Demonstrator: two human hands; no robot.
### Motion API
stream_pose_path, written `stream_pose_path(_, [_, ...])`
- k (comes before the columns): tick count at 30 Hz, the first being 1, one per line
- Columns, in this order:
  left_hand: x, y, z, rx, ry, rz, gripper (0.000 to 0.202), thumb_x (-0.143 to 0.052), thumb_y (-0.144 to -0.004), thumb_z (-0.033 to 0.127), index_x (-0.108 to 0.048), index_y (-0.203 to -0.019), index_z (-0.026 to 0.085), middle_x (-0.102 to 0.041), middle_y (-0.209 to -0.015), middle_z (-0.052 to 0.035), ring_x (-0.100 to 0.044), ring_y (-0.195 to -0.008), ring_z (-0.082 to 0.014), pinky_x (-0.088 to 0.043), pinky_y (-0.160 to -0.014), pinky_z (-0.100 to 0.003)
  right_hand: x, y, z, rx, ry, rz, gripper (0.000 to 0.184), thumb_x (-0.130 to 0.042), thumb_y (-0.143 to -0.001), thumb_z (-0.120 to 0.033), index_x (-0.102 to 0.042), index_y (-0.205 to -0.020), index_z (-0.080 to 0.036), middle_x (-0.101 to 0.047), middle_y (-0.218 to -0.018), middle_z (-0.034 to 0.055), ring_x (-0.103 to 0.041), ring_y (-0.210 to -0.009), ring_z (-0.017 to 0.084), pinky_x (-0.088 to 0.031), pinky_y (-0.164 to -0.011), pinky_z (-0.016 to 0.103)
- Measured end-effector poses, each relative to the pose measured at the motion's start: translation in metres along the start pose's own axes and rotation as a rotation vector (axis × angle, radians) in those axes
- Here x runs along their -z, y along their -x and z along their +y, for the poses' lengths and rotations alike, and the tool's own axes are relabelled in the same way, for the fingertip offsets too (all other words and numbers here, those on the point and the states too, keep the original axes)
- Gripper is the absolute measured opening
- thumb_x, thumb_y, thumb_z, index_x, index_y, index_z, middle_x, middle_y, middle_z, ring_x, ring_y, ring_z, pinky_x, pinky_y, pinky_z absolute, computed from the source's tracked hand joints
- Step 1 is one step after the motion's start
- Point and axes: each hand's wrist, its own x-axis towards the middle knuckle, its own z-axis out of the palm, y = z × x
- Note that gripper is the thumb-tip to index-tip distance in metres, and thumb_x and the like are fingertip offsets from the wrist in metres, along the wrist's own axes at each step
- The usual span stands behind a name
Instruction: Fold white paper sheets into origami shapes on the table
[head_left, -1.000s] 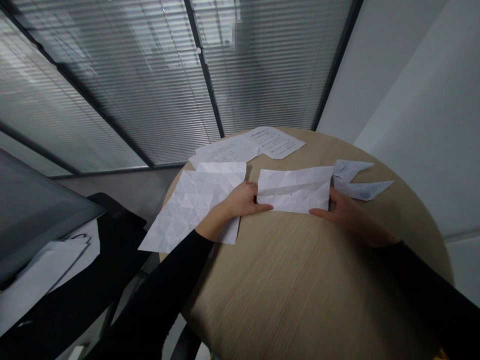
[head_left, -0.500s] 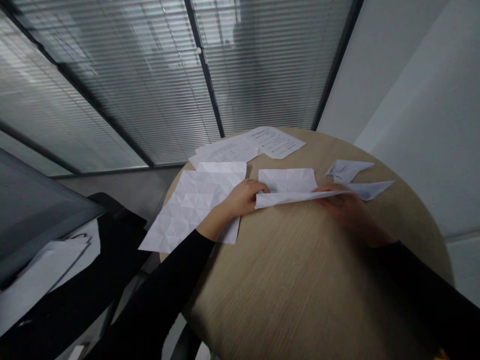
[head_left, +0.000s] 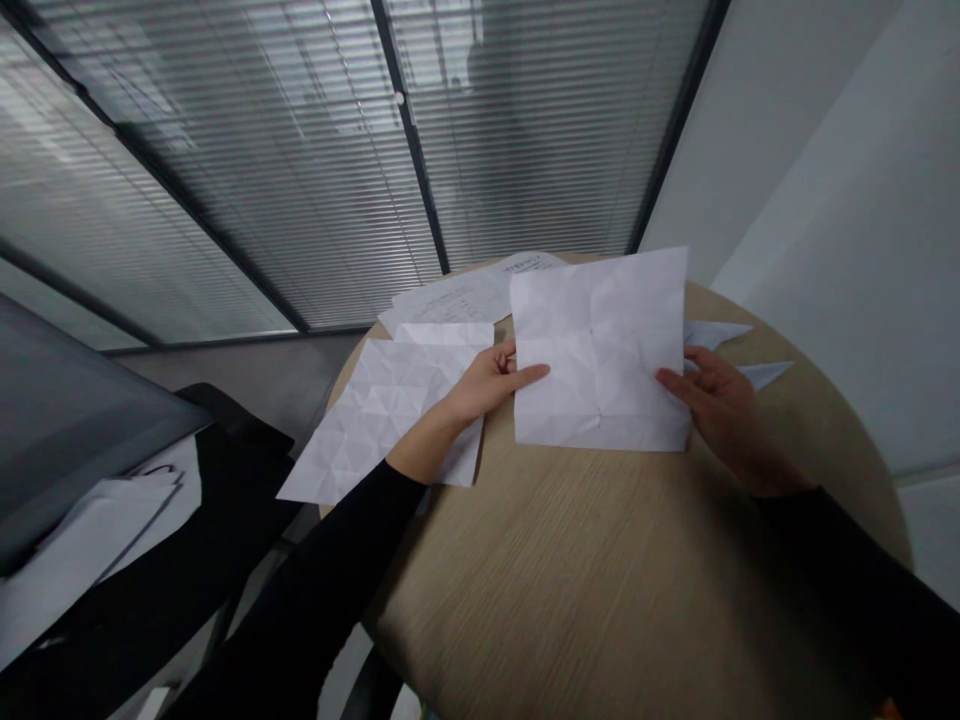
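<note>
A white sheet of paper [head_left: 600,350] with crease lines is held up, opened out, between my two hands. My left hand [head_left: 491,382] pinches its left edge, thumb on the near face and fingers behind. At the right edge my right hand [head_left: 716,405] grips it the same way. To the left, a larger creased sheet [head_left: 367,420] with a pattern of triangular folds lies on the table, partly under my left forearm. Folded pointed paper pieces [head_left: 769,373] lie behind my right hand, partly hidden by it and the held sheet.
Printed sheets [head_left: 457,298] lie at the far side of the round wooden table [head_left: 570,590], partly covered by the held paper. A black chair [head_left: 247,500] at the left bears more papers [head_left: 112,530]. Window blinds [head_left: 300,150] stand behind the table, a white wall [head_left: 847,200] to the right.
The sheet, folded over and low on the table before, is now opened out and raised upright facing me. Both hands have shifted their hold to its side edges.
</note>
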Motion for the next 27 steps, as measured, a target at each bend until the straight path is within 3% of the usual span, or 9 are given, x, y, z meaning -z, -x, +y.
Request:
stream_pose_path(5, [0.001,0.004,-0.005,0.057,-0.412,0.039,0.031,-0.086,-0.099,0.049,-0.075,-0.111,0.023,-0.079,-0.09,-0.005,-0.073,-0.078,-0.0234,-0.057,-0.074,-0.038,-0.009,-0.007,0.026,0.115,0.187,-0.041,0.085,-0.093,-0.091,-0.068,-0.062,-0.16,-0.029,-0.084,-0.091,0.0027,-0.081,-0.079,0.032,-0.073,-0.081,0.053])
stream_pose_path(8, [-0.002,0.006,-0.005,0.06,-0.573,0.078,0.034,-0.087,-0.099,0.049,-0.075,-0.119,0.024,-0.08,-0.089,-0.0047,-0.073,-0.078,-0.0248,-0.055,-0.075,-0.039,-0.013,-0.009,0.036,0.139,0.219,-0.023,0.097,-0.092,-0.09,-0.068,-0.055,-0.168,-0.025,-0.083,-0.099,0.0049,-0.08,-0.082,0.031,-0.072,-0.085,0.053])
stream_pose_path(11, [-0.003,0.006,-0.006,0.045,-0.571,0.149,0.038,-0.087,-0.099,0.045,-0.072,-0.128,0.025,-0.081,-0.094,-0.0042,-0.074,-0.08,-0.0243,-0.055,-0.076,-0.037,-0.014,-0.006,0.03,0.104,0.173,-0.031,0.086,-0.09,-0.094,-0.067,-0.059,-0.164,-0.028,-0.086,-0.111,0.0084,-0.084,-0.098,0.034,-0.071,-0.098,0.056])
stream_pose_path(15, [-0.002,0.002,-0.012,0.043,-0.372,0.22,0.029,-0.081,-0.104,0.04,-0.068,-0.125,0.025,-0.081,-0.099,-0.0041,-0.073,-0.081,-0.0213,-0.053,-0.075,-0.036,-0.009,0.003,0.013,0.062,0.023,-0.185,0.068,-0.085,-0.1,-0.064,-0.064,-0.158,-0.035,-0.087,-0.13,0.0103,-0.085,-0.121,0.037,-0.072,-0.106,0.057])
stream_pose_path(17, [-0.001,0.001,-0.014,0.041,-0.298,0.285,0.024,-0.079,-0.105,0.039,-0.067,-0.12,0.024,-0.08,-0.1,-0.0044,-0.072,-0.082,-0.0205,-0.053,-0.076,-0.036,-0.006,0.006,0.007,0.131,0.068,-0.246,0.056,-0.089,-0.097,-0.063,-0.076,-0.144,-0.035,-0.078,-0.156,0.0118,-0.077,-0.142,0.041,-0.069,-0.115,0.059])
stream_pose_path(19, [-0.001,0.0,-0.015,0.064,-0.287,0.332,0.022,-0.078,-0.105,0.038,-0.067,-0.118,0.025,-0.08,-0.1,-0.0044,-0.071,-0.082,-0.0204,-0.052,-0.076,-0.037,-0.004,0.007,0.005,0.202,0.14,-0.278,0.048,-0.094,-0.092,-0.062,-0.083,-0.128,-0.033,-0.069,-0.17,0.0101,-0.067,-0.157,0.044,-0.062,-0.126,0.063])
stream_pose_path(21, [0.0,0.0,-0.014,0.106,-0.319,0.354,0.024,-0.079,-0.104,0.039,-0.067,-0.12,0.025,-0.08,-0.099,-0.0038,-0.071,-0.081,-0.0207,-0.051,-0.074,-0.037,-0.004,0.007,0.006,0.202,0.169,-0.306,0.053,-0.097,-0.089,-0.062,-0.083,-0.132,-0.034,-0.077,-0.16,0.0105,-0.069,-0.155,0.045,-0.058,-0.13,0.065])
stream_pose_path(25, [0.0,0.002,-0.011,0.142,-0.356,0.368,0.03,-0.079,-0.105,0.041,-0.066,-0.127,0.026,-0.079,-0.097,-0.0024,-0.072,-0.081,-0.0214,-0.049,-0.075,-0.037,-0.004,0.009,0.007,0.096,0.138,-0.3,0.071,-0.096,-0.091,-0.062,-0.075,-0.153,-0.035,-0.092,-0.111,0.007,-0.086,-0.124,0.041,-0.064,-0.121,0.066])
stream_pose_path(27, [0.0,0.003,-0.011,0.131,-0.361,0.359,0.031,-0.077,-0.106,0.042,-0.065,-0.13,0.026,-0.08,-0.097,-0.0022,-0.072,-0.081,-0.0213,-0.05,-0.075,-0.037,-0.003,0.009,0.005,0.065,0.108,-0.266,0.068,-0.096,-0.091,-0.062,-0.076,-0.151,-0.035,-0.092,-0.108,0.0064,-0.088,-0.113,0.04,-0.07,-0.111,0.062])
